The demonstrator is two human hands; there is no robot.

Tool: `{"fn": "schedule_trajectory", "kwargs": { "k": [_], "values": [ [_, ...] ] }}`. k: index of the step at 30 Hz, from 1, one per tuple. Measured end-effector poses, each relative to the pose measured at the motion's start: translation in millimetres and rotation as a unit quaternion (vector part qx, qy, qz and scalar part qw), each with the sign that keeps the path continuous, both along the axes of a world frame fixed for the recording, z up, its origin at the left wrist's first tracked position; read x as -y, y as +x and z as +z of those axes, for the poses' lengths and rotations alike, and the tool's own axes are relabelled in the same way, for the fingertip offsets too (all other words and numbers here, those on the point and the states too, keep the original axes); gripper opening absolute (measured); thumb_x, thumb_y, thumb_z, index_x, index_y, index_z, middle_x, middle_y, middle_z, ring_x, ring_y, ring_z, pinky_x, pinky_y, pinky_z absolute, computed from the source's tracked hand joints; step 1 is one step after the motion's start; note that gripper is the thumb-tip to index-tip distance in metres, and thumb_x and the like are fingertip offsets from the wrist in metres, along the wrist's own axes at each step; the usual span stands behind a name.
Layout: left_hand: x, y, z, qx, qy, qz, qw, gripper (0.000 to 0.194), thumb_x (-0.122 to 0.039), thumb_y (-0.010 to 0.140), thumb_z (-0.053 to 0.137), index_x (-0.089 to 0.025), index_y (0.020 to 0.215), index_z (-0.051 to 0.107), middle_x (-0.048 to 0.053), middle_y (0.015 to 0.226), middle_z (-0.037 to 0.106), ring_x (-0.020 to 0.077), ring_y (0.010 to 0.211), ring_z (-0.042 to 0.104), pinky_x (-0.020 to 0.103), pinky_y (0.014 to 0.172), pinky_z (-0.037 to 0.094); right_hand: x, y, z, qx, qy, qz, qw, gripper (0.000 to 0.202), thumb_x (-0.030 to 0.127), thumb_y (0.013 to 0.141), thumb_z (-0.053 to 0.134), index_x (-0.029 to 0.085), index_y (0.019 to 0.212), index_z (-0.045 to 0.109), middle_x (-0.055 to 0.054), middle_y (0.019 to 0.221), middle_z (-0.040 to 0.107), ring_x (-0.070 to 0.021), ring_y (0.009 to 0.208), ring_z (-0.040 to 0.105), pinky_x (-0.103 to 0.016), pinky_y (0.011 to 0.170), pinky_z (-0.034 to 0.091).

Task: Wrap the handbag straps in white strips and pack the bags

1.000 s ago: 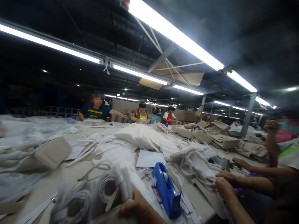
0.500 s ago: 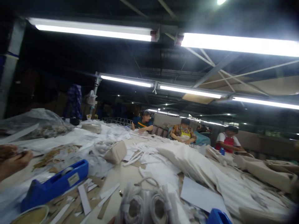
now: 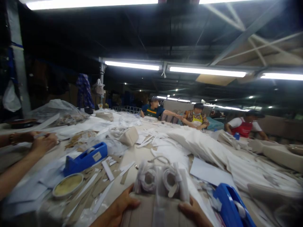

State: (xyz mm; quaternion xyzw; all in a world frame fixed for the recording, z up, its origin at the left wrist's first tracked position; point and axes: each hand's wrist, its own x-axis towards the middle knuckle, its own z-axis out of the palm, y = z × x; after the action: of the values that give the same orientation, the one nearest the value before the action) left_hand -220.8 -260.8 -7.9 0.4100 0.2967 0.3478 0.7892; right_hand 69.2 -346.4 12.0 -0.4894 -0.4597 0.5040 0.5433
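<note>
A beige handbag (image 3: 142, 209) stands at the bottom middle of the head view, its lower part cut off by the frame. On top of it sit two rolled bundles (image 3: 148, 180) in clear plastic wrap, and a thin handle loop rises behind them. My left hand (image 3: 124, 201) grips the bag's left side, thumb on its near face. From the right, my right hand (image 3: 195, 211) holds the other side the same way. Just right of my right hand lies a blue tape dispenser (image 3: 230, 201).
A second blue tape dispenser (image 3: 85, 159) and a round tub (image 3: 67, 185) lie left among cardboard strips. A co-worker's hands (image 3: 44, 142) work at the far left. White sheet material (image 3: 201, 145) and another beige bag (image 3: 129, 136) lie ahead. Several people sit across the table.
The view has tilted down, so the bag appears higher and both my hands now show on its sides. Across the table, one person's arm has stretched toward the neighbour.
</note>
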Motion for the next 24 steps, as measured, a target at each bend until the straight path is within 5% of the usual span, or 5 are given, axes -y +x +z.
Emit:
{"fn": "schedule_trajectory", "kwargs": {
  "k": [4,12,24],
  "values": [
    [12.8,0.1,10.5,-0.02,-0.005,0.047,0.999,0.073,-0.009,0.047,0.077,-0.02,0.117,0.06,0.007,0.088,0.072,0.0242,0.076,0.067,0.035,0.073,0.051,7.3,-9.7,-6.6,-0.045,-0.05,0.021,0.998,0.066,0.045,0.057,0.074,0.012,0.113,0.061,-0.013,0.094,0.07,-0.0312,0.082,0.067,-0.042,0.075,0.053],
    [22.6,-7.7,35.2,-0.025,0.055,0.054,0.997,0.078,-0.003,0.048,0.074,-0.023,0.122,0.058,0.003,0.1,0.072,0.0229,0.09,0.064,0.03,0.078,0.049,6.9,-2.7,-4.9,-0.032,-0.032,-0.024,0.999,0.058,0.034,0.055,0.079,0.013,0.105,0.06,-0.008,0.085,0.069,-0.0242,0.074,0.063,-0.034,0.067,0.05],
    [22.3,-10.8,27.4,-0.03,0.107,0.105,0.988,0.074,-0.006,0.049,0.076,-0.021,0.12,0.061,0.003,0.095,0.073,0.022,0.091,0.063,0.026,0.075,0.048,7.6,-2.4,13.5,0.032,0.0,-0.076,0.997,0.051,0.033,0.049,0.081,0.014,0.094,0.066,-0.008,0.081,0.07,-0.0262,0.074,0.063,-0.035,0.066,0.05]
  ]
}}
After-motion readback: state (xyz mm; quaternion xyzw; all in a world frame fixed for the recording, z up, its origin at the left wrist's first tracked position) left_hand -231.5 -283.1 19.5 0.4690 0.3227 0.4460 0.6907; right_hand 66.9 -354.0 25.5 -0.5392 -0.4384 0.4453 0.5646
